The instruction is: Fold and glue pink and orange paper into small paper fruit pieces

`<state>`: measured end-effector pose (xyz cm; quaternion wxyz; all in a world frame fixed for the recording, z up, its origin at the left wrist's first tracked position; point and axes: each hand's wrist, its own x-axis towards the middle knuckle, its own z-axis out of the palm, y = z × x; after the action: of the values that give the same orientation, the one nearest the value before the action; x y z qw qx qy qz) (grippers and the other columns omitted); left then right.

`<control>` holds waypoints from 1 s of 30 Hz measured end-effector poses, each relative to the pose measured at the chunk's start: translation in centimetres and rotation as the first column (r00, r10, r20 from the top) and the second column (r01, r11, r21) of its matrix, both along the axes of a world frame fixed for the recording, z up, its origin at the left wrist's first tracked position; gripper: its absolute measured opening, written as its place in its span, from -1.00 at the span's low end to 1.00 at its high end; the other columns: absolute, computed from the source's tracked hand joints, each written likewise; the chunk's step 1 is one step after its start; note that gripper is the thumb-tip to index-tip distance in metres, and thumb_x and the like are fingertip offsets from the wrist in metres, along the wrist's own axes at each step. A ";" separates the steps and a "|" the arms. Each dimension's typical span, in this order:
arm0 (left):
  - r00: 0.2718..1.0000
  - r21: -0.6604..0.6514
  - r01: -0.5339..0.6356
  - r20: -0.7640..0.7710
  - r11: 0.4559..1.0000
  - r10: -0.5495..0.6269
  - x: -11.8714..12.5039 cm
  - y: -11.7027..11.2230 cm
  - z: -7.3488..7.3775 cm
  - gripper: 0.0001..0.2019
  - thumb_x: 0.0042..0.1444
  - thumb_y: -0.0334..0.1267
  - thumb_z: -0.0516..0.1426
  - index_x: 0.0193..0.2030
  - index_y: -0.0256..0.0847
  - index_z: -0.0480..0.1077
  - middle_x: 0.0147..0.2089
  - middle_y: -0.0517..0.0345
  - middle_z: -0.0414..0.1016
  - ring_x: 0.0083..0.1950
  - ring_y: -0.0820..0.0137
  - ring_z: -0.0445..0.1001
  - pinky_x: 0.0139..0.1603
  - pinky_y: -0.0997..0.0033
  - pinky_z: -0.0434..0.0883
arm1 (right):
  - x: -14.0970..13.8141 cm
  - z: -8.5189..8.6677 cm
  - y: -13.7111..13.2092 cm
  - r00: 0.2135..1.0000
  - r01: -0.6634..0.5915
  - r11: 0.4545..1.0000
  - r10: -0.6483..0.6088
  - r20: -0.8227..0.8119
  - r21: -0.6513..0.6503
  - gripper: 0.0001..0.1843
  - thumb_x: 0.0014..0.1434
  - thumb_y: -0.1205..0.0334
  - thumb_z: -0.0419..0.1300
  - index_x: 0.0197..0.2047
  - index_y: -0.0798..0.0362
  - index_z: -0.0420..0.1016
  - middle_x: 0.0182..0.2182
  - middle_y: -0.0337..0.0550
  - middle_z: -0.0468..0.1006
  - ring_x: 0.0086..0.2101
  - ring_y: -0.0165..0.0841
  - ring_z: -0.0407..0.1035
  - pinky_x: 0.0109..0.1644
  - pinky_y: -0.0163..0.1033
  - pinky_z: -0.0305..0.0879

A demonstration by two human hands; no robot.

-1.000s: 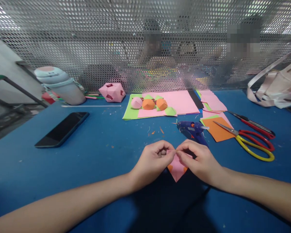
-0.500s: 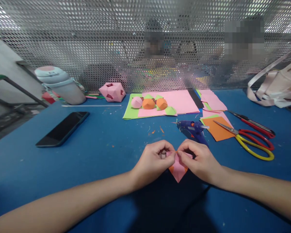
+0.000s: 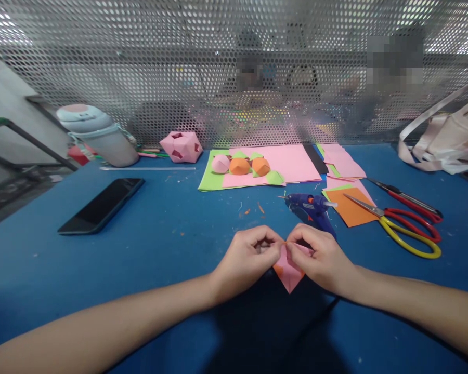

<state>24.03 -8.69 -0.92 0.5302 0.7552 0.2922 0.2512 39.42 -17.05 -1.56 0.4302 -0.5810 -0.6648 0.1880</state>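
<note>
A pink and orange folded paper piece (image 3: 289,275) is pinched at its top edge between my two hands, its pointed end facing me. My left hand (image 3: 253,259) grips the upper left of it with thumb and fingers pressed together. On the upper right, my right hand (image 3: 322,257) holds it the same way, the fingertips of both hands nearly meeting. Just beyond my right hand lies a blue glue gun (image 3: 312,205) on its side. Small orange scraps (image 3: 260,208) are scattered on the table in front of my hands.
Folded paper pieces (image 3: 239,166) rest on pink and green sheets (image 3: 288,158). A pink paper ball (image 3: 181,146), bottle (image 3: 101,137) and phone (image 3: 101,206) stand left. Scissors (image 3: 409,234), a cutter (image 3: 407,200) and orange paper (image 3: 351,206) lie right. A perforated metal screen (image 3: 203,67) bounds the back.
The folded paper piece has turned slightly and shifted a little to the right in my fingers. Both hands keep their pinch.
</note>
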 end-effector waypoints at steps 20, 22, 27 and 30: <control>0.998 -0.106 -0.038 0.053 0.994 0.043 -0.1 0.2 0.1 -0.88 0.11 -0.25 0.10 -0.32 -0.25 0.38 -0.40 0.22 0.39 -0.38 0.50 0.33 -0.36 0.53 0.30 | 0.2 -0.3 0.1 0.999 0.048 0.999 -0.048 -0.013 -0.001 -0.87 0.11 0.45 0.09 -0.43 0.09 0.35 -0.51 -0.30 0.36 -0.47 -0.49 0.26 -0.38 -0.36 0.17; 0.999 -0.096 0.031 0.037 0.995 -0.027 0.0 0.1 0.1 -0.89 0.09 -0.27 0.12 -0.28 -0.25 0.38 -0.38 0.21 0.41 -0.37 0.48 0.34 -0.35 0.51 0.30 | 0.1 -0.3 0.1 1.000 0.028 0.999 -0.028 0.000 0.018 -0.87 0.11 0.45 0.09 -0.44 0.09 0.35 -0.50 -0.29 0.36 -0.46 -0.48 0.26 -0.37 -0.36 0.16; 0.997 -0.021 0.047 0.062 0.999 -0.046 0.1 0.0 -0.3 -0.93 0.06 -0.39 0.09 -0.40 -0.27 0.38 -0.39 0.18 0.41 -0.34 0.47 0.36 -0.32 0.49 0.30 | 0.1 -0.1 -0.1 0.999 -0.034 0.999 0.034 -0.014 0.008 -0.84 0.16 0.45 0.04 -0.36 0.09 0.39 -0.44 -0.25 0.38 -0.42 -0.47 0.28 -0.34 -0.35 0.19; 0.993 -0.074 -0.031 0.111 0.997 0.039 0.1 0.2 -0.4 -0.96 0.03 -0.42 0.09 -0.41 -0.26 0.34 -0.37 0.19 0.40 -0.33 0.47 0.36 -0.31 0.49 0.30 | 0.3 0.3 -0.4 0.998 -0.048 0.999 0.047 -0.039 -0.022 -0.83 0.22 0.40 0.00 -0.21 0.06 0.40 -0.32 -0.20 0.44 -0.31 -0.43 0.33 -0.22 -0.31 0.24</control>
<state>24.17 -8.44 -1.29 0.5684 0.7150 0.2841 0.2916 39.67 -17.43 -1.26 0.4316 -0.5662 -0.6678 0.2169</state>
